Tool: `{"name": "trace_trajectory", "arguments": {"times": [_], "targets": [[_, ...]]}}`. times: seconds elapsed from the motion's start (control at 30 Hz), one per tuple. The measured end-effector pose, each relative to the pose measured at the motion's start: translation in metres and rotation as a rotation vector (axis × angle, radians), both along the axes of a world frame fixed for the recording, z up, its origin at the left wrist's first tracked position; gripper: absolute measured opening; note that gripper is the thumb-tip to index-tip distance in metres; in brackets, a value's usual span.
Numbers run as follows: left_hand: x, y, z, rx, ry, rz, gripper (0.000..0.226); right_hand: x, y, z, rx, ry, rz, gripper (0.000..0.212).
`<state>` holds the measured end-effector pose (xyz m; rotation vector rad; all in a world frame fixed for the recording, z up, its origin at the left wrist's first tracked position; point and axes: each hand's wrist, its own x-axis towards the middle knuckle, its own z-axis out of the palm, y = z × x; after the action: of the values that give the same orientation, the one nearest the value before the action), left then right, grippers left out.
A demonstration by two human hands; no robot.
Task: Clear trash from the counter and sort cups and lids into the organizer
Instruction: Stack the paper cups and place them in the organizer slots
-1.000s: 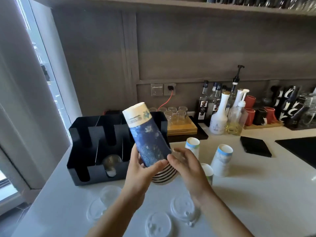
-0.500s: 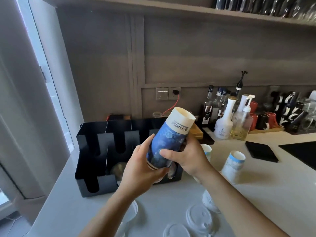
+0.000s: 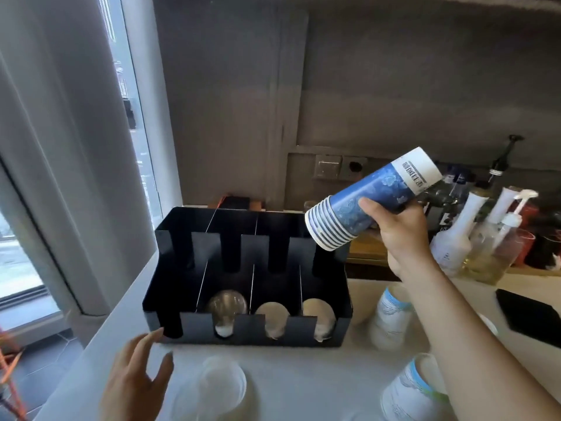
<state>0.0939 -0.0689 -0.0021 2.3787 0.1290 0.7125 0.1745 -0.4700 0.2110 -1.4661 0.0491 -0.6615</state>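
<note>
A café bar: syrup pump bottles [image 3: 455,235] at right, black cup organizer [image 3: 243,268] at centre, paper cups [image 3: 391,317] on the counter [image 3: 303,375].

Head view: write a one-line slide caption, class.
Right hand holds tilted stack of blue cups near the black organizer; left hand open.

The scene is being viewed through one head-worn wide-angle camera, pointed forward and down from close range. The organizer [image 3: 246,333] is being framed centrally, the counter [image 3: 303,375] below it, the window [image 3: 18,253] at left.
</note>
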Motion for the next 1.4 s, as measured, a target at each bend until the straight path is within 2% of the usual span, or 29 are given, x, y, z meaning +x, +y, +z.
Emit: {"name": "trace_trajectory", "arguments": {"times": [0.1,0.23,0.37,0.57,0.73,0.87,1.03,1.17,1.3,1.4], "targets": [[0.006,0.021,-0.032,0.060,0.159,0.130,0.055,0.026,-0.003,0.002,-0.025,0.023,-0.014,0.068],[0.019,0.030,-0.047,0.177,0.411,0.153,0.049,0.053,0.003,-0.001,-0.123,0.057,-0.115,0.063],[0.017,0.027,-0.051,0.360,0.380,0.116,0.056,0.067,0.009,-0.010,-0.203,0.102,-0.148,0.072],[0.014,0.030,-0.047,0.406,0.386,0.106,0.043,0.080,0.015,-0.019,-0.272,0.145,-0.230,0.085],[0.011,0.023,-0.046,0.458,0.333,-0.059,0.044,0.082,0.015,-0.018,-0.317,0.153,-0.246,0.084],[0.007,0.016,-0.051,0.455,0.380,-0.101,0.052,0.080,0.014,-0.022,-0.432,0.195,-0.271,0.087],[0.008,0.024,-0.062,0.405,0.324,-0.097,0.039,0.081,0.022,-0.028,-0.561,0.271,-0.276,0.082],[0.015,0.028,-0.072,0.408,0.304,-0.100,0.039,0.083,0.027,-0.029,-0.631,0.316,-0.259,0.079],[0.015,0.026,-0.074,0.406,0.298,-0.085,0.039,0.086,0.032,-0.032,-0.642,0.349,-0.183,0.077],[0.014,0.025,-0.071,0.400,0.309,-0.088,0.039,0.085,0.039,-0.037,-0.721,0.383,-0.136,0.074]]}}
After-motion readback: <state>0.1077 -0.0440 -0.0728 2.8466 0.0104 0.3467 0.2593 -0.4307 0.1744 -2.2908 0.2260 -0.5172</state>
